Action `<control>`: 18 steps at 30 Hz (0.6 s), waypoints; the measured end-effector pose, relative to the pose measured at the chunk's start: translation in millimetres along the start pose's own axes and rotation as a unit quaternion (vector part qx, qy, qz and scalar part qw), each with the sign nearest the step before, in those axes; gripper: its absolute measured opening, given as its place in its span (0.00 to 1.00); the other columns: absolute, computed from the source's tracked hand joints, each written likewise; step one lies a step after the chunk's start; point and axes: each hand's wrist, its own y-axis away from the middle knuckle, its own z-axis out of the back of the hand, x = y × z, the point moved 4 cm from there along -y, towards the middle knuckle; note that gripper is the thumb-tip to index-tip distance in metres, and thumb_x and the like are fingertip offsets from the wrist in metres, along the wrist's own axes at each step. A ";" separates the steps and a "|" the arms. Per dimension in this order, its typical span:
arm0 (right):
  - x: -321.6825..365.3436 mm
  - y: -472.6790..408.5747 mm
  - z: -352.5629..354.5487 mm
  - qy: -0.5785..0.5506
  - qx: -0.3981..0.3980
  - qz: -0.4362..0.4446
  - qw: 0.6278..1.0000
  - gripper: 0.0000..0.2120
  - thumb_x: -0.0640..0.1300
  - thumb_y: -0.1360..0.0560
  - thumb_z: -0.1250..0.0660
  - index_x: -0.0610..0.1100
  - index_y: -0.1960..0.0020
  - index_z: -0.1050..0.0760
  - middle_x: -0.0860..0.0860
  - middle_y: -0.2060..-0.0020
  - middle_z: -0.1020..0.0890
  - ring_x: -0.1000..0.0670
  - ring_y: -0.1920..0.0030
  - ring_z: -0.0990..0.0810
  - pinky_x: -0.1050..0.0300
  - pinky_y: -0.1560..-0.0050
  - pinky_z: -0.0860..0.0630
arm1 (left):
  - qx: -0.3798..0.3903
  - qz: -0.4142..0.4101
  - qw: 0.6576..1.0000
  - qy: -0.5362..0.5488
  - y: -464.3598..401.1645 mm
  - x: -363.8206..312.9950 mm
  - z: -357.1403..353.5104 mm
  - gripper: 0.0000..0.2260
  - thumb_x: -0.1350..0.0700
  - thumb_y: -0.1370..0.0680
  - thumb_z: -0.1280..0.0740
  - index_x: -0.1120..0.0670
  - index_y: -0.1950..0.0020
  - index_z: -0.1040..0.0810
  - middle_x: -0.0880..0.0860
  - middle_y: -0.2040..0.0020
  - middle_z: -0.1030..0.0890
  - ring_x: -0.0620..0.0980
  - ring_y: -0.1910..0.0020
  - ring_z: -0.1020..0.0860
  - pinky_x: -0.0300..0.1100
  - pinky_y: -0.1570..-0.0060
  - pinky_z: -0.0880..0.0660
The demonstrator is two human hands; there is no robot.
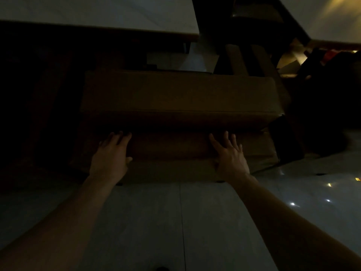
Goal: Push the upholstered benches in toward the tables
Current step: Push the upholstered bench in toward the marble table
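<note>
A brown upholstered bench [175, 94] fills the middle of the dim view, its seat top facing up and its near side facing me. My left hand [111, 153] presses flat against that near side with fingers spread and pointing up. My right hand [230, 153] presses the same side further right, fingers straight. Beyond the bench, a pale table top [97, 14] spans the upper left, its near edge above the bench's far edge.
A second pale table [332, 18] sits at the upper right. Dark table legs [234, 57] stand between the two tables. A dark bag-like shape [328, 90] lies right of the bench. Grey floor tiles [175, 222] stretch toward me.
</note>
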 end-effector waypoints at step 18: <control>-46.4 -9.4 3.0 0.013 -0.032 -0.063 0.997 0.37 0.63 0.21 0.41 0.57 0.19 0.54 0.35 0.21 0.52 0.25 0.24 0.56 0.29 0.25 0.47 | -0.004 -0.008 0.998 -0.064 -18.7 -27.1 -5.6 0.36 0.36 0.28 0.32 0.47 0.23 0.37 0.70 0.31 0.33 0.73 0.30 0.38 0.73 0.36 0.37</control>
